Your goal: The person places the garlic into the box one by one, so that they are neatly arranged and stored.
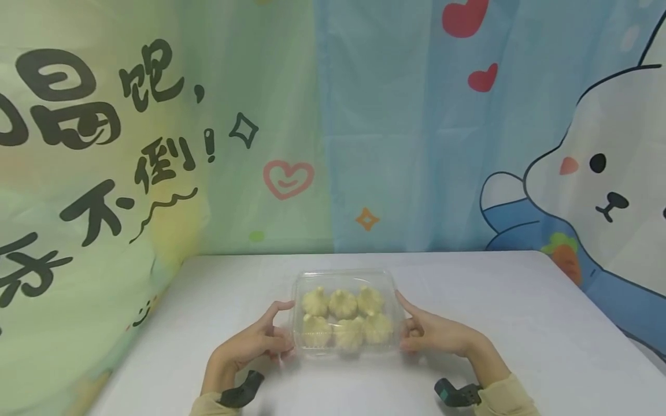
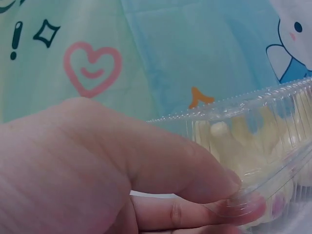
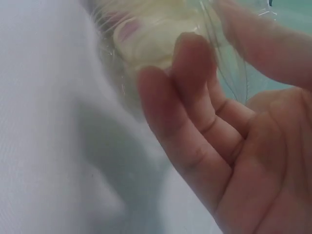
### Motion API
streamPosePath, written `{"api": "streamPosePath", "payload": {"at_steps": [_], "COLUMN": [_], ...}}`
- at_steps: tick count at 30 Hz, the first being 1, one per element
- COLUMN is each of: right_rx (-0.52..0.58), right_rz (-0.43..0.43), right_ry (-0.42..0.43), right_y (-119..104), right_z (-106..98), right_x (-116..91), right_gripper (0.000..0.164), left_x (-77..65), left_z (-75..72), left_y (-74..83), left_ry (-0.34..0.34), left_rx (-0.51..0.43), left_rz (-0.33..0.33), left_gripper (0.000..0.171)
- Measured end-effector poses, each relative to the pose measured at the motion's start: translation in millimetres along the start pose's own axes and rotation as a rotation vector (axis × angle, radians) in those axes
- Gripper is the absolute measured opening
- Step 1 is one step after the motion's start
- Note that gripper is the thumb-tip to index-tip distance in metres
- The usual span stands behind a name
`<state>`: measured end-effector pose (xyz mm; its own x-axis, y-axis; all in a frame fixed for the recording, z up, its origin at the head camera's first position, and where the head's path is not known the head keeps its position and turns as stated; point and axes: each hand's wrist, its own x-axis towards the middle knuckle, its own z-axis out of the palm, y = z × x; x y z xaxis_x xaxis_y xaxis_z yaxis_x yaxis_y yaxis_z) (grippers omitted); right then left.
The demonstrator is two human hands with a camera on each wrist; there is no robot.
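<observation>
A clear plastic box [image 1: 347, 279] is at the middle of the white table, between the two hands. Inside it are two rows of pale yellow, pleated, bun-like pieces [image 1: 343, 304] with pointed tips; small purple patches show low on some in the wrist views. My left hand [image 1: 258, 340] grips the box's left side; in the left wrist view its thumb and fingers pinch the clear edge [image 2: 239, 200]. At the right side, my right hand [image 1: 442, 334] holds the box, fingertips [image 3: 158, 90] against its lower part and thumb on the other side of the edge.
The white table [image 1: 218, 289] extends around the box on all sides. Behind it hangs a printed cloth [image 1: 380, 144] with hearts, lettering and a white cartoon animal. A dark strap-like device [image 1: 242, 390] is on the left wrist, another [image 1: 458, 394] on the right.
</observation>
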<state>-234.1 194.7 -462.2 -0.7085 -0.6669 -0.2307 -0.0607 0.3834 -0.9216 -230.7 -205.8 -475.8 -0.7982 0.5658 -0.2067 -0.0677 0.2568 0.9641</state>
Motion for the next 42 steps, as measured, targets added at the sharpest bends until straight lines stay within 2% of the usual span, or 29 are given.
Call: {"api": "streamPosePath", "payload": {"at_steps": [8,18,26,36,42], "right_rx": [0.007,-0.011,-0.006,-0.015,-0.017], "right_rz": [0.009,0.003,0.015,0.058,0.062], "right_ry": [0.015,0.018,0.007,0.034,0.039], "right_y": [-3.3,-4.7,-4.8,-2.7,-4.5], "right_z": [0.7,-1.7,-3.7,-2.2,-2.7], "right_x": [-2.0,-3.5,-7.0,-6.3,-5.1], "right_gripper": [0.1,0.095,0.092,0.094,0.094], "left_x": [0.7,0.2,1.1,4.0,6.3], "left_z": [2.4,6.5,4.9,2.6,0.0], "left_y": [2.9,8.1,9.6,3.2,1.8], "left_ry": [0.006,0.019,0.011,-0.034,-0.034], "left_rx": [0.016,-0.006,0.032,-0.005,0.032], "left_rz": [0.01,-0.037,-0.002,0.043,0.074], "left_gripper": [0.08,0.083,0.084,0.08,0.08]}}
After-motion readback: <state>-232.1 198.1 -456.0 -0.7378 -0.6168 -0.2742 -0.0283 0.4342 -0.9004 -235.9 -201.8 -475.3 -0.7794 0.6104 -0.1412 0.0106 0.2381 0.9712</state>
